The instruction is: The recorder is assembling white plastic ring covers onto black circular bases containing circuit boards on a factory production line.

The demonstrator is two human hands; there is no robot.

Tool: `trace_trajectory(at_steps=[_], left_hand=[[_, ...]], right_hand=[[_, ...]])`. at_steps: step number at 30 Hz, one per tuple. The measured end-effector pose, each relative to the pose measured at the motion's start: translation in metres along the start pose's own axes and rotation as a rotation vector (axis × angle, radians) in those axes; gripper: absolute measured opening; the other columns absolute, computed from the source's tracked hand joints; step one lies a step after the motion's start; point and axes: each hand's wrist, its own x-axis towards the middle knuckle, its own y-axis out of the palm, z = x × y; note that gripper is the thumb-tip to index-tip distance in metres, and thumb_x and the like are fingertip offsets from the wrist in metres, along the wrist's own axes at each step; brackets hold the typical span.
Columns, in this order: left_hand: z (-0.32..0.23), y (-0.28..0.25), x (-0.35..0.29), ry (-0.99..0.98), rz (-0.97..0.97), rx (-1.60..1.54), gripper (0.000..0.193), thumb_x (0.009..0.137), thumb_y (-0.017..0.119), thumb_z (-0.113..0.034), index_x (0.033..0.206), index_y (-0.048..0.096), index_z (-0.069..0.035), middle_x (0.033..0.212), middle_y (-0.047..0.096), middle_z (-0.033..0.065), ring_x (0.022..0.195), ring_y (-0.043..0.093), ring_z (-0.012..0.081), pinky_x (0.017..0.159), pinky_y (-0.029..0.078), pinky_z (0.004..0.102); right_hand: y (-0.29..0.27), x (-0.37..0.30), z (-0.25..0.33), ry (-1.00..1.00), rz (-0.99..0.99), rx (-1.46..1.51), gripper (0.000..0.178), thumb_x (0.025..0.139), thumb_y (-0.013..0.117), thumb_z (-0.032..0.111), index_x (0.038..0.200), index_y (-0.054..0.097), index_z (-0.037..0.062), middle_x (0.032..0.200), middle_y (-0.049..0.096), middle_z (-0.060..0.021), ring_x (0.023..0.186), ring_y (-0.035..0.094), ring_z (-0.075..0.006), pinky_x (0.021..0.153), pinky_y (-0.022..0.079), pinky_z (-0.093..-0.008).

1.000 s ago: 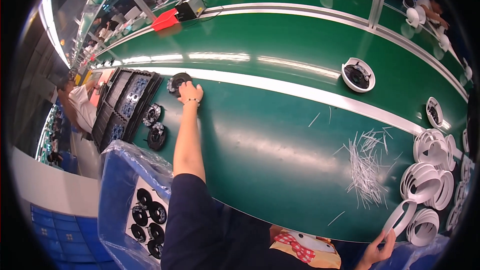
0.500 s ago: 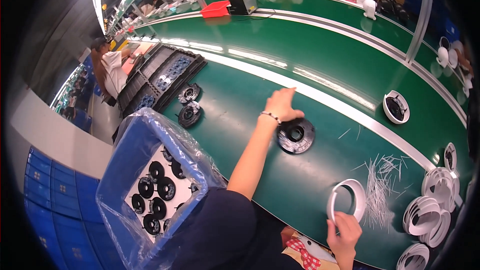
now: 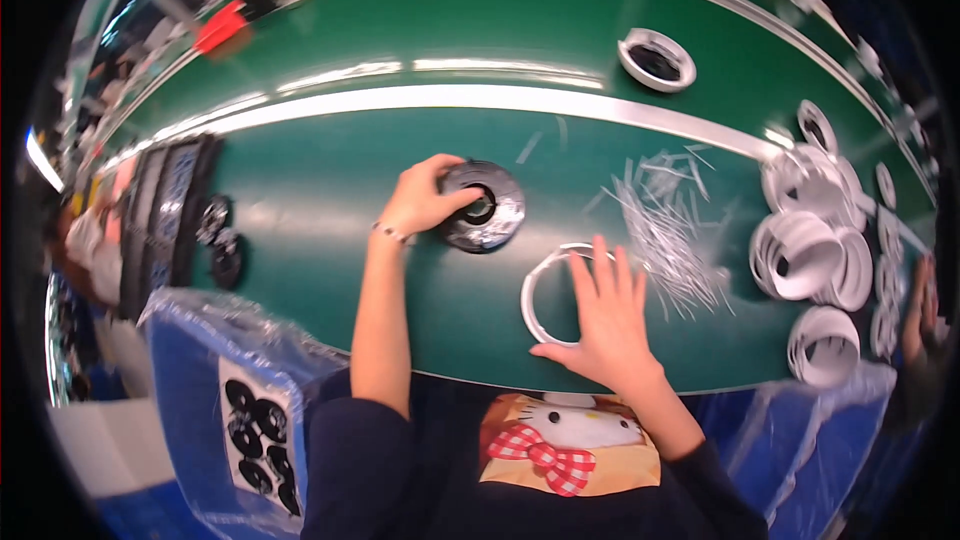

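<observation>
My left hand [image 3: 420,198] grips a black round part wrapped in clear film [image 3: 484,208], thumb in its centre hole, on the green table [image 3: 330,240]. Just to its right, my right hand [image 3: 600,312] lies flat with spread fingers on a thin white ring [image 3: 540,280] resting on the table. A loose heap of thin white strips [image 3: 670,230] lies beyond the right hand's fingertips.
Stacks of white rings [image 3: 815,250] crowd the right side. A white ring holding a black part [image 3: 656,57] sits on the far belt. Black round parts [image 3: 218,238] and dark trays [image 3: 165,220] lie at left. A blue plastic-lined bin [image 3: 240,410] with black parts stands near left.
My left hand has pulled the black round part nearer along the table. My right hand has laid the white ring flat beside it and now presses on it.
</observation>
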Motion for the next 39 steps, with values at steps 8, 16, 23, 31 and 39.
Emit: trace_trajectory(at_steps=[8, 16, 23, 31, 39], left_hand=[[-0.028, 0.034, -0.007, -0.165, 0.074, -0.669, 0.026, 0.076, 0.055, 0.001, 0.1, 0.045, 0.002, 0.085, 0.06, 0.0087, 0.076, 0.057, 0.0116, 0.066, 0.047, 0.0233], [-0.078, 0.075, -0.042, -0.159, 0.219, -1.166, 0.038, 0.083, 0.048, -0.004, 0.118, 0.034, -0.004, 0.113, 0.048, 0.0091, 0.102, 0.049, 0.0159, 0.083, 0.043, 0.0299], [-0.076, 0.066, -0.043, -0.435, 0.586, -1.742, 0.071, 0.082, 0.026, -0.059, 0.125, 0.033, -0.002, 0.125, 0.038, 0.0165, 0.115, 0.039, 0.03, 0.097, 0.031, 0.0445], [-0.078, 0.067, -0.039, -0.487, 0.566, -1.785, 0.047, 0.086, 0.029, -0.036, 0.113, 0.047, -0.002, 0.109, 0.053, 0.0143, 0.099, 0.052, 0.0257, 0.087, 0.042, 0.0387], [-0.078, 0.073, -0.043, -0.562, 0.442, -1.676, 0.059, 0.085, 0.026, -0.049, 0.115, 0.045, -0.003, 0.112, 0.051, 0.0132, 0.101, 0.051, 0.0242, 0.086, 0.043, 0.0384]], right_hand=[[-0.004, -0.002, -0.013, -0.028, -0.041, 0.058, 0.105, 0.046, 0.079, 0.034, 0.128, 0.022, 0.001, 0.128, 0.022, -0.0248, 0.117, 0.023, -0.0428, 0.093, 0.022, -0.0547], [0.003, 0.035, -0.015, 0.027, -0.674, 0.454, 0.108, 0.046, 0.081, 0.031, 0.129, 0.019, -0.002, 0.124, 0.029, -0.0196, 0.116, 0.031, -0.0312, 0.096, 0.028, -0.0387], [0.008, 0.032, -0.008, 0.071, -0.483, 0.488, 0.116, 0.046, 0.081, 0.039, 0.13, 0.013, -0.0024, 0.125, 0.028, -0.0222, 0.116, 0.03, -0.0339, 0.096, 0.026, -0.041], [0.005, 0.029, -0.011, -0.023, -0.44, 0.582, 0.116, 0.044, 0.081, 0.04, 0.13, 0.016, -0.0015, 0.132, 0.02, -0.0248, 0.117, 0.026, -0.0381, 0.096, 0.025, -0.0458], [0.012, 0.032, -0.011, -0.144, -0.46, 0.347, 0.11, 0.043, 0.081, 0.039, 0.127, 0.024, -0.003, 0.13, 0.025, -0.0252, 0.115, 0.028, -0.0409, 0.093, 0.029, -0.0466]])
